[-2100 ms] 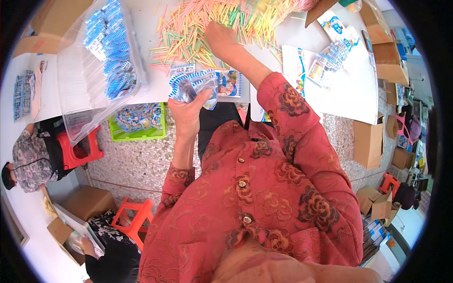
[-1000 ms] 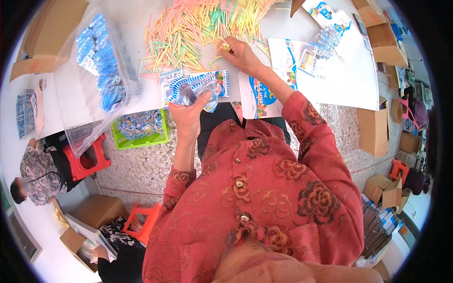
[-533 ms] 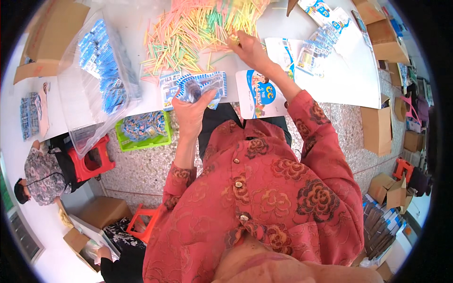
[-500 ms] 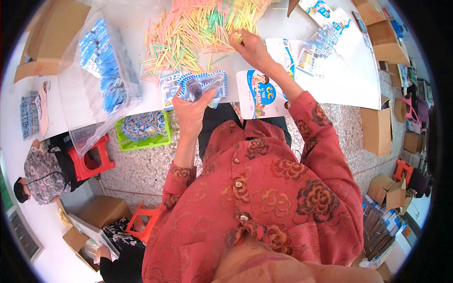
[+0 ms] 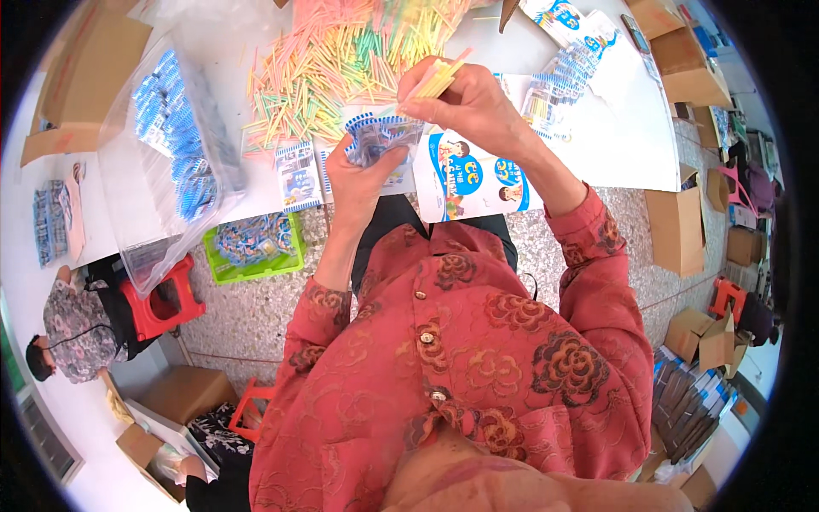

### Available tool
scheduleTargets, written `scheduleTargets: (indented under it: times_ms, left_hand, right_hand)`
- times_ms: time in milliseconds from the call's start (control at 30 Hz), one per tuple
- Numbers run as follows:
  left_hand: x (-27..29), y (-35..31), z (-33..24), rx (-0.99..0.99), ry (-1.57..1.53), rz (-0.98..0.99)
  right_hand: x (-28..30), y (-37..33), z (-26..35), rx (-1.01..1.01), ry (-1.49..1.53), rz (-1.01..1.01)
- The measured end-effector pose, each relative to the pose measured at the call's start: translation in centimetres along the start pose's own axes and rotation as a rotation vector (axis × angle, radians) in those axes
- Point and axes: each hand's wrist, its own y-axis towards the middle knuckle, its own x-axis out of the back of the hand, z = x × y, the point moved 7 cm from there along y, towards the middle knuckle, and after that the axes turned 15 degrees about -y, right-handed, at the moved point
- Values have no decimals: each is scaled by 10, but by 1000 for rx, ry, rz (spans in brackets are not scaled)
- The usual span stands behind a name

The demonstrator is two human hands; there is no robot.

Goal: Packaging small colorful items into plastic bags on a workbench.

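Note:
My left hand [image 5: 357, 186] grips a small clear bag [image 5: 375, 136] with a blue-and-white striped edge, its mouth seeming to gape upward. Close above and to the right of it, my right hand [image 5: 478, 109] pinches a small bundle of thin yellow and pink sticks [image 5: 438, 78]. The bundle is tilted and apart from the bag. Beyond both hands spreads a heap of pastel sticks [image 5: 328, 64] in pink, yellow and green. Beside my left wrist lies a flat striped packet [image 5: 297, 177]. A white and blue printed pouch [image 5: 486, 198] rests below my right hand at the table edge.
On the left, a clear plastic bin [image 5: 128, 183] holds blue packets. A green basket [image 5: 256, 271] of packets sits below the table edge. More packets [image 5: 554, 85] lie at the right, with cardboard boxes [image 5: 674, 226] beyond. Two other people are at the left.
My right hand has moved down from the heap toward the bag, and its stick bundle now shows clearly. The left hand has shifted slightly right and up with the bag.

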Motion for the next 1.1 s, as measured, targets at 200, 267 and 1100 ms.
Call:
scheduleTargets:
  times_ms: [200, 267, 1100]
  left_hand:
    - [-5, 3, -1, 11, 30, 17]
    - [-3, 3, 0, 13, 68, 21]
    - [-9, 20, 4, 29, -20, 104]
  right_hand:
    - [-3, -4, -4, 43, -114, 31]
    - [-2, -4, -1, 12, -150, 39]
    - [6, 12, -3, -5, -364, 85]
